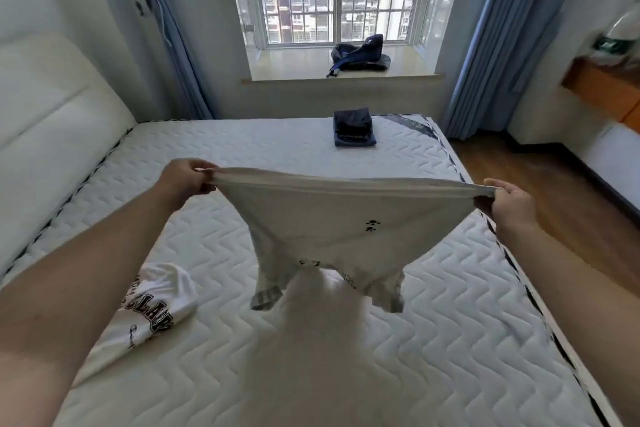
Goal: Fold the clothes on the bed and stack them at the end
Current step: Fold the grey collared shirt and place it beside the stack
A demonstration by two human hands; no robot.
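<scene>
I hold a pale grey-white T-shirt (339,218) stretched in the air above the white quilted mattress (433,305). My left hand (185,179) grips one end of its straight upper edge, my right hand (509,203) pinches the other end. The shirt hangs down from that edge with its sleeves dangling and small black paw prints on the fabric. A white T-shirt with black lettering (156,309) lies crumpled on the mattress at the lower left. A stack of folded dark blue clothes (354,128) sits at the far end of the bed.
A padded cream headboard (45,135) borders the bed on the left. A dark blue bag (360,54) lies on the window sill beyond the bed. Blue curtains (485,45) flank the window. Wooden floor (540,180) runs along the bed's right side, with furniture at the right wall.
</scene>
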